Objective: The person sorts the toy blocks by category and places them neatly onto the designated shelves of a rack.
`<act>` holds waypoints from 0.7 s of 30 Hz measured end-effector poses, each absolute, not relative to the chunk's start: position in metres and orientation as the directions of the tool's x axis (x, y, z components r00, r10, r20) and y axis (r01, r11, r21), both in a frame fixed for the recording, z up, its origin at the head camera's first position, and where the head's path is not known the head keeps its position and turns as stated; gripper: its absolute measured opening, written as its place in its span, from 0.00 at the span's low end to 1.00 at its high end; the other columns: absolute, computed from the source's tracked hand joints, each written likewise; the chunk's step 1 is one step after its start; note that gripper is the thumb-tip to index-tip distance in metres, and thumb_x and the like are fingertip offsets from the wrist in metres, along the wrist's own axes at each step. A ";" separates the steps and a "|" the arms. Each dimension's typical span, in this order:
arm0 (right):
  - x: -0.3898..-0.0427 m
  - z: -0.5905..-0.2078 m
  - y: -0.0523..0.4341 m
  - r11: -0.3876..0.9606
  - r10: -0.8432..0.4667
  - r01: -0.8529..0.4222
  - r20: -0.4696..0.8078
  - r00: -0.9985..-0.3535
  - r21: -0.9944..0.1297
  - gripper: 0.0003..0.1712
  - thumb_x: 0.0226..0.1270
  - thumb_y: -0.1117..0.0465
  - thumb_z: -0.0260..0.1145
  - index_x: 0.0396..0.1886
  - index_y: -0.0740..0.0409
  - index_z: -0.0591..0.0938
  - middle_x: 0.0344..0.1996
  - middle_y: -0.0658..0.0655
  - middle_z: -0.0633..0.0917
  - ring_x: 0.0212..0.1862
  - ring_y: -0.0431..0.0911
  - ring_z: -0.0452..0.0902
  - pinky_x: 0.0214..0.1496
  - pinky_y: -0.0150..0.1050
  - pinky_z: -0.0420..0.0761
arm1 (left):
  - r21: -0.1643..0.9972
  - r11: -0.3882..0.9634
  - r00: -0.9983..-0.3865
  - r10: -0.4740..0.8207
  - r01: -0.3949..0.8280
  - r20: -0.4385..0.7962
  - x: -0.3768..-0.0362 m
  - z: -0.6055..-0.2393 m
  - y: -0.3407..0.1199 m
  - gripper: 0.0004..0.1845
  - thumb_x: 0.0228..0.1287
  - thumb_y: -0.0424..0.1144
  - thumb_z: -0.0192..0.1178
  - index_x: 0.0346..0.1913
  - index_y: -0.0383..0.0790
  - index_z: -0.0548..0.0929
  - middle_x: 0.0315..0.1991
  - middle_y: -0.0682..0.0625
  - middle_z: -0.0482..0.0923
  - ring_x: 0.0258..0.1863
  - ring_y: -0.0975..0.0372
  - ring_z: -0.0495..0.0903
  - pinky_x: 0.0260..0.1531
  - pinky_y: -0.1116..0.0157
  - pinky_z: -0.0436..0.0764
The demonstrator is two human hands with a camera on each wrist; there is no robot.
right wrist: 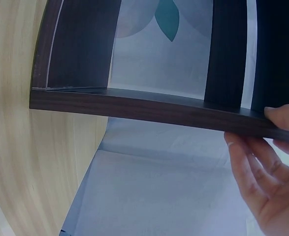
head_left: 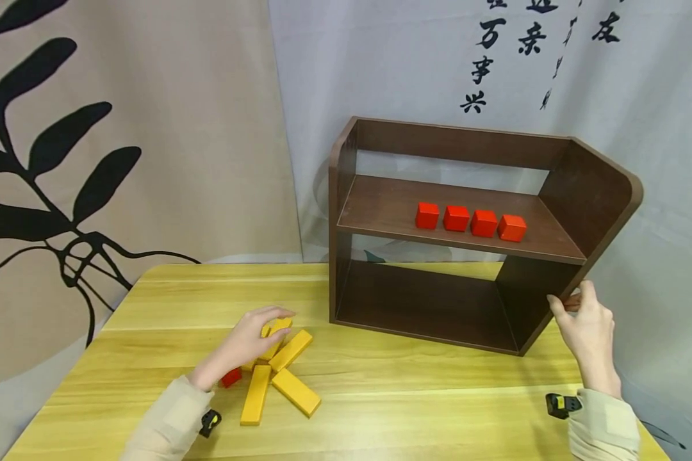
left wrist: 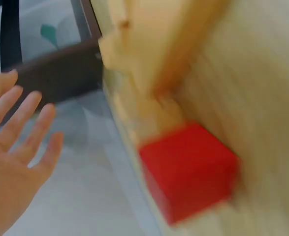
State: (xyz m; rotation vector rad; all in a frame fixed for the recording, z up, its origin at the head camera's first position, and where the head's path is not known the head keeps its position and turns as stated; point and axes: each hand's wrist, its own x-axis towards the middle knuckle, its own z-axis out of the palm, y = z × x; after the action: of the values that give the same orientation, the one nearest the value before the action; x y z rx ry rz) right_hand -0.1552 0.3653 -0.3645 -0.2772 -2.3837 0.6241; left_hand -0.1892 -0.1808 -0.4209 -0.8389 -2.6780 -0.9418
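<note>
Head view: my left hand (head_left: 252, 340) is down on the pile of yellow blocks (head_left: 278, 378) at the near left of the table (head_left: 415, 410), fingers curled over the far end of the pile. Whether they actually pinch a block I can't tell. My right hand (head_left: 585, 333) grips the lower right side panel of the brown shelf (head_left: 596, 192), thumb on the front edge, fingers wrapped behind.

Only the head view gives the whole layout. The left wrist view is blurred: it shows my left palm (left wrist: 11, 162) with fingers spread and straight, plus one red cube (left wrist: 188, 169) close up against yellow wood, which in the head view is just a sliver by my wrist (head_left: 230, 377). The right wrist view shows my fingers (right wrist: 262, 172) under the shelf's panel edge (right wrist: 149, 105) with the thumb over it, a contact the head view only shows from behind.

Counts:
- red cubes on the shelf's upper board (head_left: 469, 221): 4, in a row running left to right, each just beside the next
- red cube on the table: 1
- yellow blocks clearly visible: 3 long ones, with at least one more under my hand

Long axes: the blocks fan out from under my hand. One runs near-far, one points near-right, one points far-right. The shelf's long axis runs left to right, open front facing me
</note>
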 end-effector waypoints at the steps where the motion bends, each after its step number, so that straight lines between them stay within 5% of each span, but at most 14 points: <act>1: -0.155 -0.365 0.365 0.863 0.348 0.038 0.539 -0.767 -0.503 0.15 0.62 0.60 0.63 0.40 0.66 0.70 0.33 0.74 0.83 0.36 0.72 0.76 0.34 0.61 0.69 | 0.535 0.640 -0.833 0.452 0.552 0.319 -0.188 -0.423 -0.189 0.17 0.63 0.36 0.61 0.54 0.37 0.80 0.53 0.43 0.81 0.55 0.48 0.79 0.55 0.48 0.77; 13: -0.154 -0.364 0.365 0.854 0.366 0.055 0.522 -0.770 -0.517 0.16 0.63 0.60 0.62 0.42 0.66 0.70 0.35 0.74 0.83 0.37 0.72 0.76 0.35 0.61 0.69 | 0.668 0.629 -0.899 0.411 0.398 0.148 -0.166 -0.444 -0.259 0.19 0.61 0.41 0.64 0.52 0.36 0.80 0.49 0.43 0.83 0.46 0.54 0.82 0.48 0.57 0.81; 21: -0.155 -0.363 0.362 0.861 0.352 0.032 0.550 -0.758 -0.507 0.15 0.61 0.61 0.63 0.40 0.68 0.70 0.33 0.75 0.83 0.36 0.73 0.76 0.35 0.62 0.69 | 0.728 0.596 -0.884 0.467 0.340 0.031 -0.164 -0.454 -0.277 0.21 0.59 0.43 0.65 0.52 0.35 0.80 0.48 0.41 0.83 0.45 0.63 0.81 0.44 0.69 0.81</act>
State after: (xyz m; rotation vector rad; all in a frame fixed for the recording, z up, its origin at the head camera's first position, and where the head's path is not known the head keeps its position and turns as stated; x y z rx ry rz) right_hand -0.1550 0.3622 -0.3633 -0.2772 -2.3677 0.6295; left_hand -0.1644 -0.2767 -0.4539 -0.7526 -2.9497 -1.2875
